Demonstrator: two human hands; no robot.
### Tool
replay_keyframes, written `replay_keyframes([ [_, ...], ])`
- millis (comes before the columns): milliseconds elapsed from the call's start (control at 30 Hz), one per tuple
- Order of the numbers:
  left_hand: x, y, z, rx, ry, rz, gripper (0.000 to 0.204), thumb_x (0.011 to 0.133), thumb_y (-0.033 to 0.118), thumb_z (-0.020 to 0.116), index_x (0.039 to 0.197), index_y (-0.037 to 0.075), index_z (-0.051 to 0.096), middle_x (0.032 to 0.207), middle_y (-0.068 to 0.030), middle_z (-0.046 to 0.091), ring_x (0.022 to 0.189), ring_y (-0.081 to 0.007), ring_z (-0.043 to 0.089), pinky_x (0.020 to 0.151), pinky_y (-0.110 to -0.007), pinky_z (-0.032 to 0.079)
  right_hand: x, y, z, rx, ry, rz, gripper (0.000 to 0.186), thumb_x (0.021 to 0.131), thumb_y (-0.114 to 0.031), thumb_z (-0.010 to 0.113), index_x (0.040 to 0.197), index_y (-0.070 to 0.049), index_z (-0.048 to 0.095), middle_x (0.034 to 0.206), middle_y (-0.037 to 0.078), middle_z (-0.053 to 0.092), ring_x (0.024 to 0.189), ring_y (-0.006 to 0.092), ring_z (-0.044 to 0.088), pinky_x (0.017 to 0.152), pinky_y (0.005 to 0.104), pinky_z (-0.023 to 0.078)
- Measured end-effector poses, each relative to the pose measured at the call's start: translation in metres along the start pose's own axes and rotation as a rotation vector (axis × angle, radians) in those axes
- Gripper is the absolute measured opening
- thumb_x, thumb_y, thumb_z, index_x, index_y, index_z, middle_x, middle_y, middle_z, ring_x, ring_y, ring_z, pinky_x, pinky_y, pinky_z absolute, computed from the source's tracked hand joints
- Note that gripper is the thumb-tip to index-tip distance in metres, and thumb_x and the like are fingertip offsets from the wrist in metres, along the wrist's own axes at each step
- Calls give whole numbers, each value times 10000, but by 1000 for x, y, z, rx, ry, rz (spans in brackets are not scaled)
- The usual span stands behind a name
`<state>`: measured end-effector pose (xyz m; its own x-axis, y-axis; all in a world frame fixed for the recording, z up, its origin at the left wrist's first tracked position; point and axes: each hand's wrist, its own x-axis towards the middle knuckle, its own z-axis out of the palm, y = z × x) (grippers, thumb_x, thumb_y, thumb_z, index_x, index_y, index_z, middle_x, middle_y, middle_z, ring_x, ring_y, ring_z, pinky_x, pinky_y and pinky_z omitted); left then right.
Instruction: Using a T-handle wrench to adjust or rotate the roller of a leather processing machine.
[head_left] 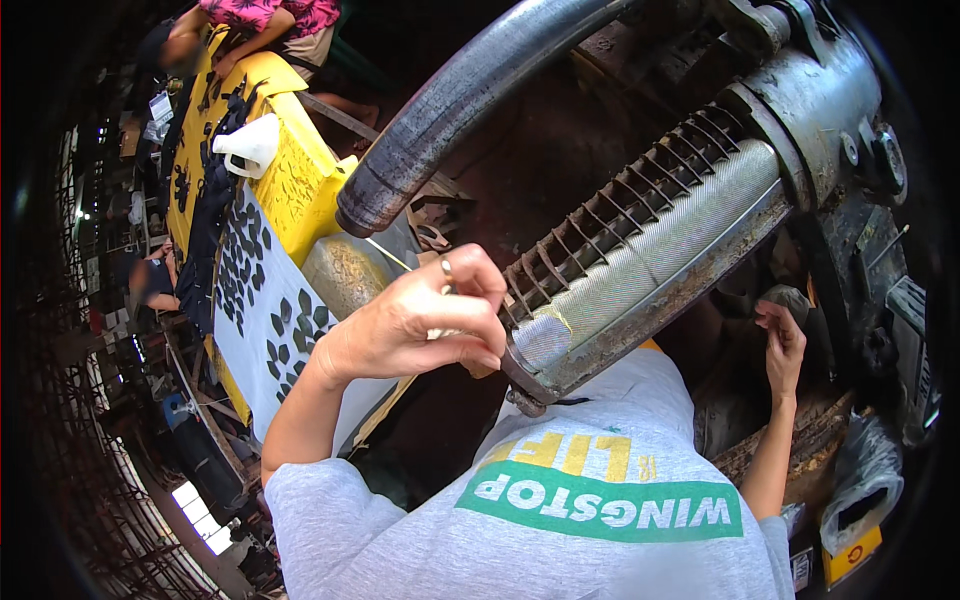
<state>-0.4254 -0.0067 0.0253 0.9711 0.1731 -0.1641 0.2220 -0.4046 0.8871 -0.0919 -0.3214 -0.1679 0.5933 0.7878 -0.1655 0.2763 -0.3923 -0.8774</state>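
Observation:
In front of me is a machine's long metal arm (640,270), topped with a fine ribbed grey cover and a row of rusty wire loops (610,215). My left hand (425,320), a ring on one finger, is closed in a pinch beside the arm's near end. A pale bit shows between its fingers, too small to name. A thin light strand (390,254) runs from below a thick curved metal tube (450,110) toward this hand. My right hand (783,345) is raised right of the arm, fingers loosely bent and apart, near a grey rounded part (787,300); contact is unclear.
At left, a yellow table (300,170) bears a white jug (250,146) and a pale sheet (245,350) with many dark cut pieces (290,330). A person in a pink patterned top (270,15) leans over its far end; another person is at far left. A plastic bag (862,475) hangs lower right.

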Motion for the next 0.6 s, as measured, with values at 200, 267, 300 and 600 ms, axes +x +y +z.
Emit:
replay_keyframes([
  [200,-6,1,-1,131,149,-64,216,664,64,778,856,60,678,900,-65,540,832,-193,557,696,-300,471,0,-1,4,-14,-22,14,239,879,104,423,1005,38,615,880,58,640,771,110,587,728,230,463],
  [267,-5,2,-2,209,94,-26,195,694,64,759,864,54,662,919,-74,523,838,-196,561,692,-297,472,2,-2,7,-15,-26,19,240,873,107,425,1002,38,615,878,60,641,770,110,589,727,231,464],
  [300,-3,5,-2,218,81,-27,187,699,66,755,859,50,661,919,-76,516,832,-196,560,694,-303,475,3,-3,7,-18,-37,16,245,865,112,422,999,39,614,874,61,639,773,110,590,727,232,464],
  [600,7,3,-5,116,-19,18,138,719,37,733,830,63,654,899,-69,454,802,-192,530,691,-291,466,-2,-4,12,1,-81,-12,264,838,128,413,990,43,611,859,69,632,755,121,588,713,237,463],
])
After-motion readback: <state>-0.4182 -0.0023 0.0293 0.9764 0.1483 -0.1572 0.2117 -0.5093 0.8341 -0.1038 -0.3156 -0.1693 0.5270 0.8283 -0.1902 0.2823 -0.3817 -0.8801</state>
